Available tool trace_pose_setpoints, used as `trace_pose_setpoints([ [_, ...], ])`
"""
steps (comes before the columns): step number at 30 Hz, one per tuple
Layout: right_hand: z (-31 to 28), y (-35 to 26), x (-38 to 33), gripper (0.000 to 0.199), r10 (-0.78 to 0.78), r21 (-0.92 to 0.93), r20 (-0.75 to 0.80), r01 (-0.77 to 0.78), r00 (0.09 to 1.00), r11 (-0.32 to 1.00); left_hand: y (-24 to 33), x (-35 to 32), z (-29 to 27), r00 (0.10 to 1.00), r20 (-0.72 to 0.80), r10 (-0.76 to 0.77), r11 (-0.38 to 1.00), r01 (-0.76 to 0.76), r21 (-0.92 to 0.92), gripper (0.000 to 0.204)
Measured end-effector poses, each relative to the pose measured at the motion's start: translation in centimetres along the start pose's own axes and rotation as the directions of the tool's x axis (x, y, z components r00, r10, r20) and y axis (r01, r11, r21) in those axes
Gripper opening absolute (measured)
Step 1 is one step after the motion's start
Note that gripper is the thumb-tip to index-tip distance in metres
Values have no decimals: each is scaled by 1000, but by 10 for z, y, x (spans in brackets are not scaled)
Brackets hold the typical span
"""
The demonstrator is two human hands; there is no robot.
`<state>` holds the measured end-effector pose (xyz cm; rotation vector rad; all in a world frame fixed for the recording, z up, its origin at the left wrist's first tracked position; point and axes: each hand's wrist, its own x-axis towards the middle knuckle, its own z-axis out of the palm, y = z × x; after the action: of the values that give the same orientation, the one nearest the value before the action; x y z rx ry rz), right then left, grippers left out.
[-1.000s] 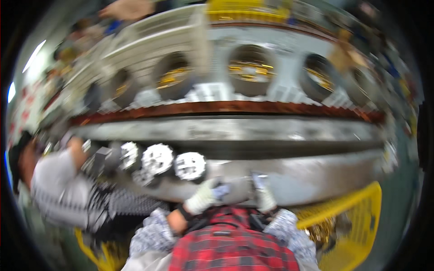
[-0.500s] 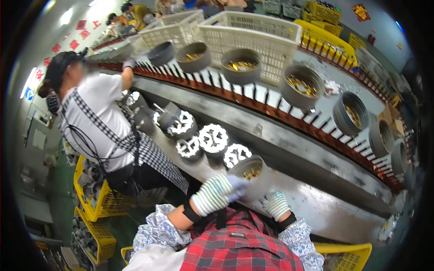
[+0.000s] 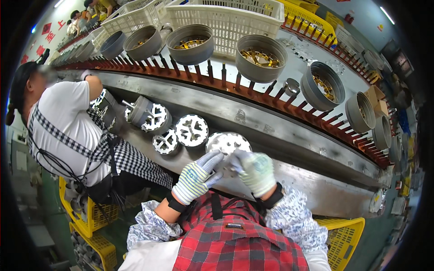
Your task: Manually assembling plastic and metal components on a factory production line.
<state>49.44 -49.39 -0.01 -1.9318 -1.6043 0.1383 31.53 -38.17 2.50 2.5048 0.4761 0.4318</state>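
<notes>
My left hand [image 3: 197,177], in a striped knitted glove, reaches toward a round part with a bright spoked metal top [image 3: 229,142]. Its fingers are stretched out and the thumb stands apart; the fingertips are at the part's near edge. My right hand [image 3: 257,172], gloved the same way, is close beside it with its fingers bent inward. Motion smears those fingertips, so what they hold, if anything, cannot be made out. Left of the part stand other grey cylinders with spoked bright tops [image 3: 191,130], and one lies tilted [image 3: 152,116] with a rod sticking out.
Beyond the metal bench [image 3: 312,187] runs a line of brown pegs [image 3: 210,72]. Grey round cups [image 3: 261,58] with brass-coloured pieces stand above it. A co-worker in a checked apron [image 3: 77,131] is at my left. Yellow crates [image 3: 346,239] sit low on both sides; a white crate [image 3: 226,20] is behind.
The grey cup with brass-coloured pieces that was between my hands is no longer seen there. Both hands have moved up toward the spoked part. The whole view has shifted.
</notes>
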Motion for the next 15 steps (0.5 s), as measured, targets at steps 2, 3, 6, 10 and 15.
trace_pose_setpoints([
  [2, -6, -31, 53, 28, -99, 7, 39, 98, 994, 995, 4, 15, -19, 988, 3, -152, 979, 151, -136, 40],
  [3, -2, -40, 79, 30, -146, 12, 74, 146, 986, 989, -13, 17, -17, 971, -201, -130, 991, 132, -1, 32],
  [6, 15, -36, 130, 26, -213, 167, 38, 204, 976, 965, -64, 40, -23, 929, -334, -161, 987, 162, -26, 51],
  [10, 68, -43, 154, 17, -163, 348, -169, 214, 972, 913, -159, 56, -23, 833, -294, -469, 765, 217, -606, 33],
  [15, 69, 14, 85, 32, -63, 345, -115, 99, 991, 933, -218, 78, -40, 855, -286, -432, 890, 354, -287, 29],
])
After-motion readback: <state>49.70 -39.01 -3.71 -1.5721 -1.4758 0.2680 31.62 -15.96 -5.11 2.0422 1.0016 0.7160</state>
